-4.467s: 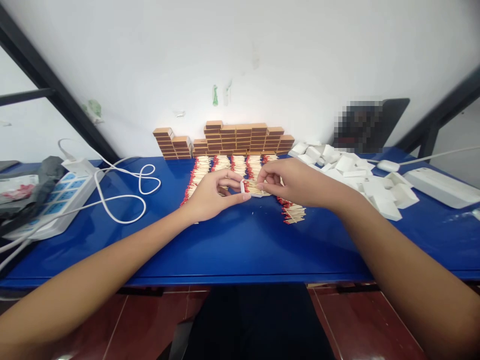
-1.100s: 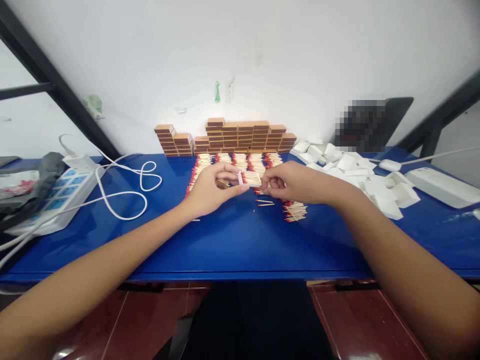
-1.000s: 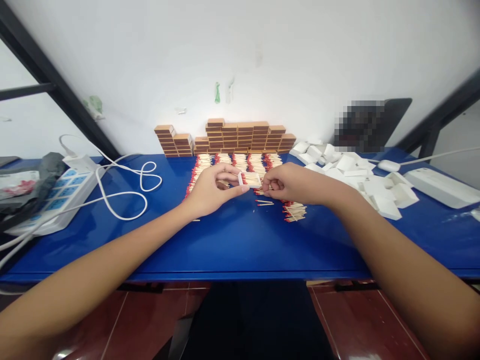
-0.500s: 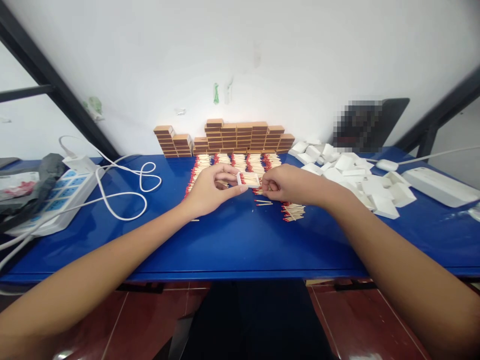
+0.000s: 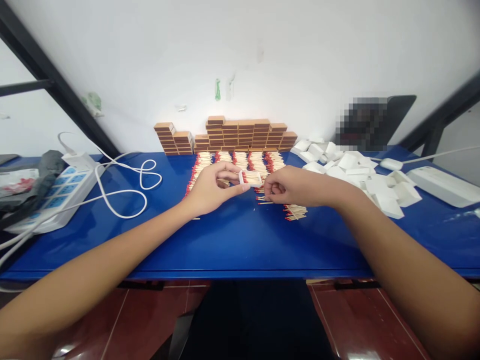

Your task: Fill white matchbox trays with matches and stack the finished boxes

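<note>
My left hand (image 5: 212,189) pinches a small white matchbox tray (image 5: 251,178) with red-tipped matches in it, held just above the blue table (image 5: 232,240). My right hand (image 5: 290,185) is curled next to the tray's right end, its fingertips pinched low over loose matches (image 5: 264,201) on the table; what they grip is too small to make out. Rows of red-tipped matches (image 5: 240,161) lie behind both hands. A small heap of matches (image 5: 296,212) lies under my right wrist.
Brown matchbox sleeves (image 5: 232,136) are stacked against the white wall. A pile of white empty trays (image 5: 360,176) covers the table's right side. A power strip (image 5: 56,196) with a looping white cable (image 5: 123,187) lies on the left. A white device (image 5: 442,186) sits at far right.
The tray has been lifted off the match rows and now holds matches. Two loose matches lie on the table. My right hand has dropped slightly toward them in the last second.
</note>
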Available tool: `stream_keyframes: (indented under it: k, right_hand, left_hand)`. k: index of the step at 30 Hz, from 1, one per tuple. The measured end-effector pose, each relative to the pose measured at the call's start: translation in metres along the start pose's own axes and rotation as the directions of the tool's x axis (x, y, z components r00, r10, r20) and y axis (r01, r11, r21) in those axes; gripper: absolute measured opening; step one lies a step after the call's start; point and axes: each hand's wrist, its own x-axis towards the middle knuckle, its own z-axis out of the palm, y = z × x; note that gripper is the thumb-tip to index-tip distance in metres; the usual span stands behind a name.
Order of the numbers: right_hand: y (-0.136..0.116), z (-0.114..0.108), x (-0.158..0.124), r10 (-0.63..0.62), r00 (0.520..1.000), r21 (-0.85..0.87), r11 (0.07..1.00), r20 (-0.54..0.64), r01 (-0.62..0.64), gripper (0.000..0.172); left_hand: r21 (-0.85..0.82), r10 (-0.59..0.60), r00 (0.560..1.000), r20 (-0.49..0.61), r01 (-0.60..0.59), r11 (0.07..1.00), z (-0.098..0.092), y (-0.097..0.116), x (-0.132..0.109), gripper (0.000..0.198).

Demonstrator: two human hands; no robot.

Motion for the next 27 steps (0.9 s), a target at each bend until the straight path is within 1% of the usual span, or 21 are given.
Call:
stream_keyframes:
  k: [7,9,12,14,21,27]
  right_hand:
    - [0.0016,0.0003,-0.0009,0.002,1.0,-0.005,1.0,0.016,-0.002,0.011]
    - [-0.0001,-0.0004,-0.0017,0.002,1.0,-0.01,1.0,0.02,-0.002,0.013]
    - [-0.0042,-0.0022,-0.0033,0.024,0.999,0.003,1.0,0.024,-0.024,0.009]
    - [-0.0065,-0.0032,-0.0038,0.038,0.999,0.026,0.999,0.028,-0.038,0.012]
    - [-0.0036,-0.0006,-0.0012,0.028,0.994,0.052,0.998,0.102,-0.033,0.016]
    - [-0.005,0.0045,0.0005,0.067,0.988,0.08,0.994,0.139,-0.079,0.008]
  left_hand:
    - [-0.009,-0.011,1.0,-0.01,0.011,1.0,0.0003,-0.0005,0.0007,0.051]
    - [-0.016,-0.014,1.0,-0.014,0.013,1.0,0.0006,-0.0001,0.0008,0.05]
    - [-0.022,-0.016,1.0,-0.009,0.015,1.0,0.0009,0.0009,0.0005,0.048]
    - [-0.028,-0.016,1.0,-0.006,0.016,0.999,0.001,0.0017,0.0003,0.048]
    - [-0.02,-0.026,1.0,-0.011,0.026,0.999,0.0012,0.0038,0.0006,0.049]
    - [-0.012,-0.029,1.0,-0.008,0.029,1.0,0.0009,0.0026,0.0007,0.049]
